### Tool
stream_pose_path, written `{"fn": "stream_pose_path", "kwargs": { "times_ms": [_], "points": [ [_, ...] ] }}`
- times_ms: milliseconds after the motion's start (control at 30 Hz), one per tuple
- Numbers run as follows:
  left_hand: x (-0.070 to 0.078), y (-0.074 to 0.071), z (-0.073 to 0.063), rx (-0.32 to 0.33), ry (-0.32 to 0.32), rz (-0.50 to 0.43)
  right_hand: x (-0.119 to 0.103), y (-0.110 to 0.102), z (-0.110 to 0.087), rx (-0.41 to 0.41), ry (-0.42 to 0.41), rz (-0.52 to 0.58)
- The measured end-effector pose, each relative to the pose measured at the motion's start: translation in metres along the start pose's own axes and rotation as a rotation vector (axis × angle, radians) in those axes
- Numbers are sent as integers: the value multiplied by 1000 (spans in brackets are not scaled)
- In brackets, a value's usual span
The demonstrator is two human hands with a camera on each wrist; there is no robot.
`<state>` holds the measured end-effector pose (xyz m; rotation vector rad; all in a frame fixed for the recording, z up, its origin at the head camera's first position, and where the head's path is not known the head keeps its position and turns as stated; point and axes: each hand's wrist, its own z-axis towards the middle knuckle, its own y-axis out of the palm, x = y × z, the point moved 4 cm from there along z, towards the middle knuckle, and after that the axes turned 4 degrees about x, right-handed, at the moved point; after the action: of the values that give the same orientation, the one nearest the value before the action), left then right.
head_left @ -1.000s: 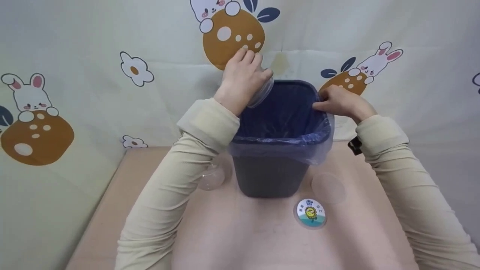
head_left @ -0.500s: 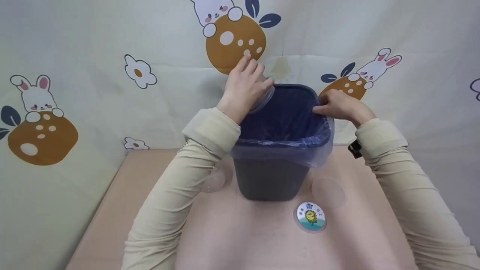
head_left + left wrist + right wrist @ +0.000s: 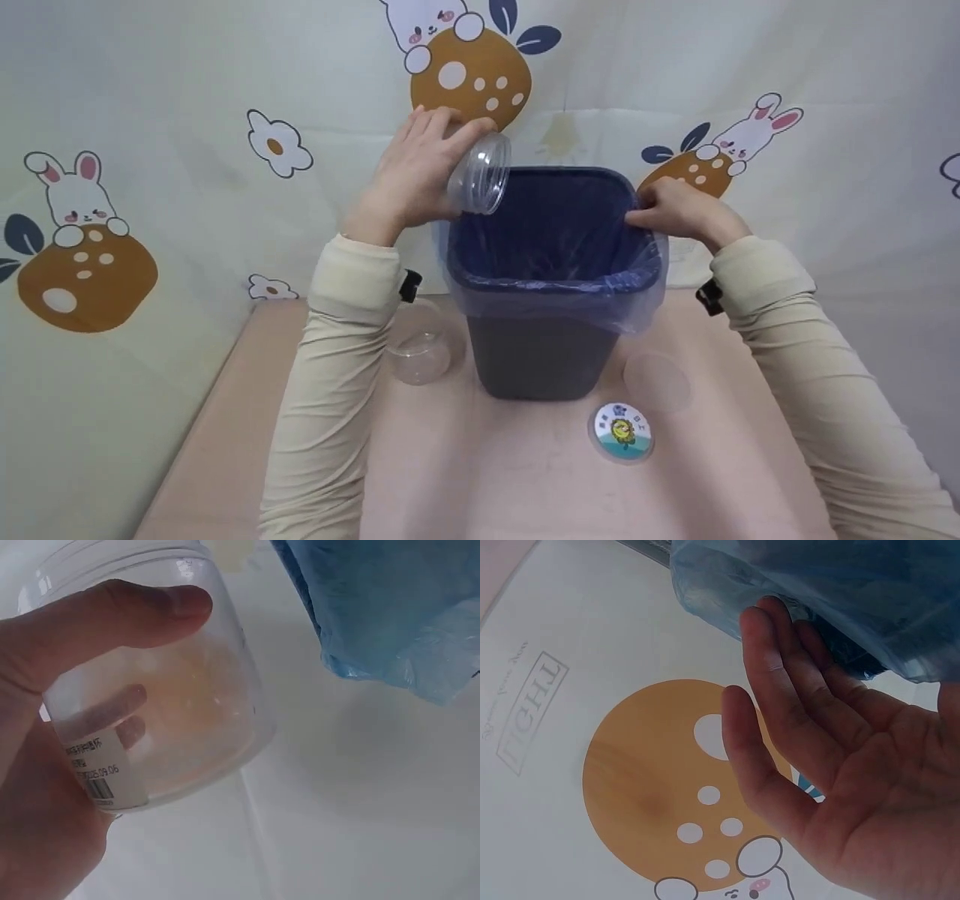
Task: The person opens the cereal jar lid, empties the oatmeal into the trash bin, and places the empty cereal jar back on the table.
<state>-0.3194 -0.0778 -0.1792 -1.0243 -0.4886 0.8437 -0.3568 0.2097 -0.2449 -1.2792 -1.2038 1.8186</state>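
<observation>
My left hand (image 3: 420,169) holds a clear plastic jar (image 3: 486,174) tilted on its side, its open mouth beside the left rim of a dark trash bin (image 3: 544,352). In the left wrist view the thumb lies across the jar (image 3: 202,712), and a printed label (image 3: 109,772) shows on its wall. A thin bluish bag (image 3: 555,296) lines the bin and folds over its rim. My right hand (image 3: 686,206) grips the bin's right rim, thumb inside and fingers outside. In the right wrist view those fingers lie against the bag (image 3: 712,596).
A second clear container (image 3: 420,360) stands left of the bin, close to my left forearm. Right of the bin lie a clear disc (image 3: 658,382) and a round lid (image 3: 622,431) with a sunflower picture. A printed cloth (image 3: 360,75) hangs behind the table (image 3: 480,480).
My left hand has moved left with the jar and turned, so the jar's mouth now shows. The bin's left rim came into view. My right hand has kept its grip on the rim.
</observation>
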Motion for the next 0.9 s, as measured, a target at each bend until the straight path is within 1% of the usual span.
{"fn": "stream_pose_path", "kwargs": {
  "times_ms": [133, 233, 400, 500, 667, 900],
  "points": [
    [-7, 1, -9, 58, 8, -70, 2, 0, -2, 4, 8, 11],
    [-14, 4, -18, 98, -2, -123, 5, 0, -3, 7, 12, 18],
    [-30, 14, -39, 136, -43, -256, 6, 3, -4, 6, 7, 21],
    [-41, 20, -54, 150, -86, -341, 6, 5, -3, 6, 2, 23],
    [-55, 29, -75, 146, -156, -456, 3, 5, -2, 15, -11, 21],
    [-68, 46, -97, 180, -174, -581, 1, 1, -1, 22, -6, 16]
  ]
}}
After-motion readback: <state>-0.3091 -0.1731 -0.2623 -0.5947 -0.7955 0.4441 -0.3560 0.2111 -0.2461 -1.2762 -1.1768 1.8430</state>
